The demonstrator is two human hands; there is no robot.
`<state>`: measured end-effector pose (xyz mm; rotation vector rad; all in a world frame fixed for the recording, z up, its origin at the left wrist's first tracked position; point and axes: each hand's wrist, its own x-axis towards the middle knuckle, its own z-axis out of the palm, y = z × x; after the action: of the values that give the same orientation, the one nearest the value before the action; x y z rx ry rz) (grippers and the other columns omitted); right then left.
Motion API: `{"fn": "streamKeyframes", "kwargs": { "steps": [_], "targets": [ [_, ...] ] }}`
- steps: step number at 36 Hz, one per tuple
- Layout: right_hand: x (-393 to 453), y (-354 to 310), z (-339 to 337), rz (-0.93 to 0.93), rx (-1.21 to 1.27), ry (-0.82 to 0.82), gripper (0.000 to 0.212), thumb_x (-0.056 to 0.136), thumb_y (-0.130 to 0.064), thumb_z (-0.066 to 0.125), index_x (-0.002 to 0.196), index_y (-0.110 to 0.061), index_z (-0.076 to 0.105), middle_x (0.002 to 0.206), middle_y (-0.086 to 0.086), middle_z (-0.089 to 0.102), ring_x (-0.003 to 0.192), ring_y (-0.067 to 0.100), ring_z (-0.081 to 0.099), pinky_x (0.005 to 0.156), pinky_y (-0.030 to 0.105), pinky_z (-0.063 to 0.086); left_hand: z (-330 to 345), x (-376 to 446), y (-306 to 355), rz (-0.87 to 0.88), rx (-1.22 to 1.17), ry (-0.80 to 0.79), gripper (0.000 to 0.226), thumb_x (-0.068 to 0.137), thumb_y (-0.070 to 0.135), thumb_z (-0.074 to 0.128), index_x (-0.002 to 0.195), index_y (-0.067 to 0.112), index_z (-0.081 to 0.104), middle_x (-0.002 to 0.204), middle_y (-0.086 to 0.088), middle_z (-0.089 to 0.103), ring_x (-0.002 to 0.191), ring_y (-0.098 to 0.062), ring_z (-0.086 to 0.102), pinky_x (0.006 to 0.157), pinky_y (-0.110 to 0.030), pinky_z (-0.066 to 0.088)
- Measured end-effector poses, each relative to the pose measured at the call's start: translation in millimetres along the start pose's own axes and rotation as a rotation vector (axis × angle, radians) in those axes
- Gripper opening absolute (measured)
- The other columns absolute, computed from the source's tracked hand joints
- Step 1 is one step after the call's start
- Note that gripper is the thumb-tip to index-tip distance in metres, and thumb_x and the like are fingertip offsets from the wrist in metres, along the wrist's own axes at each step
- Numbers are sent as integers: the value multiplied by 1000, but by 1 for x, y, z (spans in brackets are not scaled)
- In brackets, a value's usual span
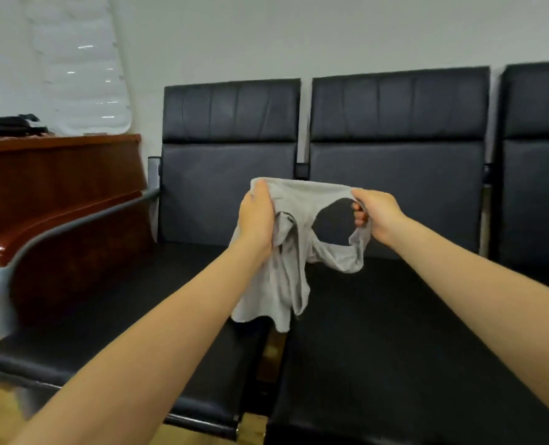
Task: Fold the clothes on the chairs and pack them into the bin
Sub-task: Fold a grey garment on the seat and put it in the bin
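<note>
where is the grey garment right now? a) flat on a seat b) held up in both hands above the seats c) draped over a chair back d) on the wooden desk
b: the left hand and right hand each grip the grey garment's top edge, and it hangs above the black chairs.

This looks like a waiting area or office. Behind the gripped cloth stands a row of joined black padded chairs (395,130) against a plain white wall (299,33), and left of the grip sits a polished reddish wooden desk (58,175).
</note>
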<state>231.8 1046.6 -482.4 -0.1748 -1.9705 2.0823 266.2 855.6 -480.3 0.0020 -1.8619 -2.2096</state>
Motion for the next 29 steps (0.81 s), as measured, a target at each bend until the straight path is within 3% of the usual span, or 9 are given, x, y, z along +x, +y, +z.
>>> {"fn": "streamKeyframes", "kwargs": {
  "steps": [3,5,8,13,16,19,23,26,29],
  "targets": [
    [12,-17,-47,-23,-171,68,17,96,-25,53,95,-11,62,85,6,60,74,20,56,70,33,49,44,-11,2,63,12,31,55,91,56,28,111,18,63,104,-2,67,96,-21,62,91,-40,51],
    [16,-11,-77,-11,-342,101,21,97,-31,51,100,-13,61,96,7,61,91,24,58,86,37,48,65,0,-22,6,67,46,82,73,71,20,126,22,57,122,-4,63,109,-27,59,99,-48,46],
    [11,21,-116,-35,-583,153,23,95,-27,47,75,-16,51,80,9,52,79,25,50,71,34,39,80,-9,-68,-91,262,-32,78,80,63,22,139,17,46,135,-10,54,118,-31,54,103,-50,43],
    [-10,90,-167,196,-607,100,14,96,-22,48,92,-12,58,83,10,58,73,21,53,63,28,43,78,-61,-134,-133,806,-306,29,99,27,37,102,9,60,97,-4,61,93,-23,58,81,-31,46],
    [-27,125,-183,278,-724,29,20,95,-25,50,89,-11,62,81,9,60,69,20,54,57,26,41,61,-75,-153,-6,1106,-517,42,99,31,43,59,18,51,61,6,51,62,-9,50,59,-26,41],
    [-45,148,-195,276,-875,-22,31,96,-33,50,75,-12,60,71,7,58,64,19,53,61,29,42,58,-78,-151,226,1329,-441,52,96,47,44,56,17,53,54,6,52,56,-6,49,50,-23,35],
    [-61,150,-195,195,-1040,-41,45,92,-53,52,71,-14,60,69,4,59,62,16,52,58,32,41,75,-57,-149,397,1047,-266,54,95,41,49,50,16,37,52,0,43,51,-13,41,52,-32,36],
    [-61,154,-187,212,-1101,-52,54,87,-67,47,70,-17,53,73,0,55,67,16,56,55,28,36,89,-29,-158,511,953,-236,35,92,44,55,63,22,55,72,4,56,76,-13,53,69,-37,47],
    [-62,163,-176,205,-1208,-35,49,85,-67,48,93,-19,55,103,1,58,99,22,60,72,32,44,93,-10,-170,400,1012,-285,45,86,56,59,117,24,60,122,1,55,122,-20,44,99,-41,42]
  ]
}}
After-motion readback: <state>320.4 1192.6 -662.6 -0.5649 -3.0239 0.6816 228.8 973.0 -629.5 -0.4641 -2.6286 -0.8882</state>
